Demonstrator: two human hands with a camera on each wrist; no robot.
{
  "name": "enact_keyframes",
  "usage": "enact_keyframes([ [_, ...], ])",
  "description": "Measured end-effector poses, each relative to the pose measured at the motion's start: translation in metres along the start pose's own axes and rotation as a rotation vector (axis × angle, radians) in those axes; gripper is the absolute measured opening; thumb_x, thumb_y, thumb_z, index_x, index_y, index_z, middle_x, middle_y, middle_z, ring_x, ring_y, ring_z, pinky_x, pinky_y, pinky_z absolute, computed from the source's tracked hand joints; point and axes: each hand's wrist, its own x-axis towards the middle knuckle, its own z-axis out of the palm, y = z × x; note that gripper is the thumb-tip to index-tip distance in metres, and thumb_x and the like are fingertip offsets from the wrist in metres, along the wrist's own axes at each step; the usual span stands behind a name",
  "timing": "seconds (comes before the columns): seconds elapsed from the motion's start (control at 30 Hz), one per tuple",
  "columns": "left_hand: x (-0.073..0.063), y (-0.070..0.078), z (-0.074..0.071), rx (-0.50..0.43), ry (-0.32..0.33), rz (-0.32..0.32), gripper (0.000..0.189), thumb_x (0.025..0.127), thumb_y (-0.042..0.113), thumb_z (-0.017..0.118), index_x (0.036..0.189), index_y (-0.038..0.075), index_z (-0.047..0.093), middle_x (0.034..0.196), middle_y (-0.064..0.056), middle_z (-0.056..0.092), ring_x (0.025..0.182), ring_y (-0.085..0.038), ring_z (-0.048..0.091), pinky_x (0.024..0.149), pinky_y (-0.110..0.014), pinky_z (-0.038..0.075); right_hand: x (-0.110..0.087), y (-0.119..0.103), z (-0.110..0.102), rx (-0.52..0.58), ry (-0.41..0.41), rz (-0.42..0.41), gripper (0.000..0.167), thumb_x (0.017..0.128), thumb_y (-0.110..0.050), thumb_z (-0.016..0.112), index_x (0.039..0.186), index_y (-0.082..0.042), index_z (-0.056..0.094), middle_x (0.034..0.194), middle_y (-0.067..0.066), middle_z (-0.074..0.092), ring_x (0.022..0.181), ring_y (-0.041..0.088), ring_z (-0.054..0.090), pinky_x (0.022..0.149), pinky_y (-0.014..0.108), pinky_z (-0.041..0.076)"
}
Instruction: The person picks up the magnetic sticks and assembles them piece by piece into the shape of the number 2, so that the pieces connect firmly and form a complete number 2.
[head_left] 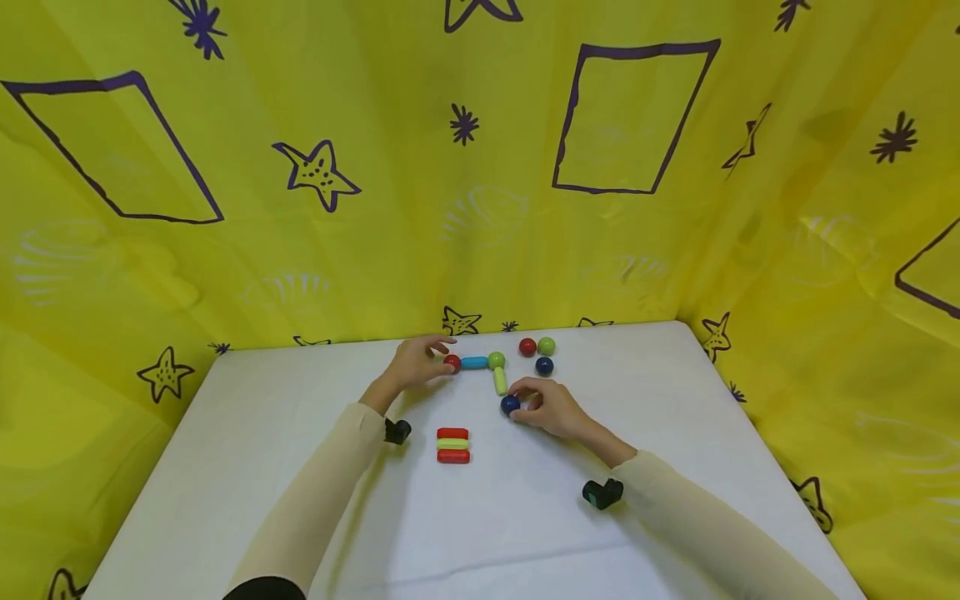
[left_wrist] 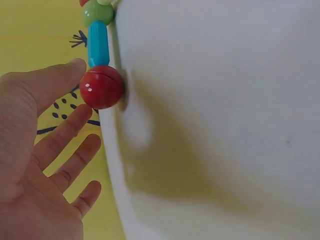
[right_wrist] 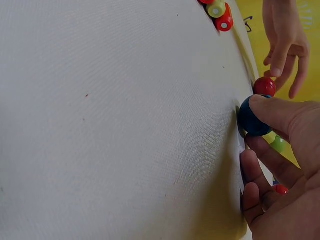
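Note:
On the white table, a red ball, a light blue stick, a green ball and a yellow-green stick lie joined in an L shape. My left hand holds the red ball at its free end, with thumb and index fingertips at the ball's sides and the other fingers spread. A dark blue ball is pinched between the thumb and fingers of my right hand. This ball sits just below the free end of the yellow-green stick in the head view.
Behind my right hand stand a loose red ball, a green ball and a dark blue ball. Nearer me, two red sticks lie with a yellow-green stick between them. A yellow patterned curtain borders the table.

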Motion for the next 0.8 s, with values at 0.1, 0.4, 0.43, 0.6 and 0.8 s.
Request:
enact_keyframes([
  [0.1,0.002,0.008,-0.002,0.032,-0.017,0.032,0.051,0.089,0.022,0.082,0.137,0.013,0.066,0.119,-0.01,0.073,0.107,-0.031,0.06,0.089,-0.046,0.05,0.0,0.001,0.0,0.002,-0.003,0.01,0.035,0.088,-0.014,0.082,0.122,-0.015,0.071,0.109,0.001,0.071,0.086,0.019,0.057,0.074,0.028,0.052],
  [0.4,0.009,0.035,0.006,0.203,-0.07,0.237,0.05,0.09,0.019,0.081,0.137,0.011,0.065,0.119,-0.014,0.072,0.103,-0.031,0.065,0.091,-0.046,0.051,-0.001,0.005,-0.002,-0.007,-0.014,0.015,0.035,0.09,-0.014,0.081,0.123,-0.016,0.07,0.11,0.0,0.072,0.087,0.018,0.059,0.076,0.027,0.052],
  [0.43,0.01,0.037,0.008,0.207,-0.075,0.249,0.05,0.09,0.018,0.081,0.136,0.011,0.065,0.118,-0.014,0.072,0.1,-0.03,0.066,0.09,-0.045,0.052,-0.002,0.005,-0.003,-0.007,-0.014,0.012,0.035,0.09,-0.013,0.081,0.123,-0.015,0.07,0.111,0.001,0.072,0.087,0.018,0.059,0.076,0.027,0.052],
  [0.6,0.013,0.048,0.019,0.262,-0.115,0.314,0.047,0.089,0.016,0.081,0.134,0.014,0.066,0.113,-0.011,0.073,0.101,-0.029,0.067,0.093,-0.046,0.05,-0.002,0.002,-0.003,0.0,-0.013,0.003,0.034,0.091,-0.014,0.08,0.123,-0.014,0.07,0.113,0.003,0.072,0.084,0.018,0.057,0.072,0.027,0.051],
  [0.8,0.016,0.055,0.03,0.28,-0.179,0.318,0.045,0.09,0.013,0.079,0.133,0.015,0.067,0.112,-0.009,0.074,0.104,-0.029,0.067,0.096,-0.048,0.05,-0.002,0.002,-0.001,0.003,0.002,0.008,0.032,0.09,-0.014,0.081,0.119,-0.015,0.07,0.111,0.002,0.072,0.077,0.017,0.056,0.065,0.025,0.048],
])
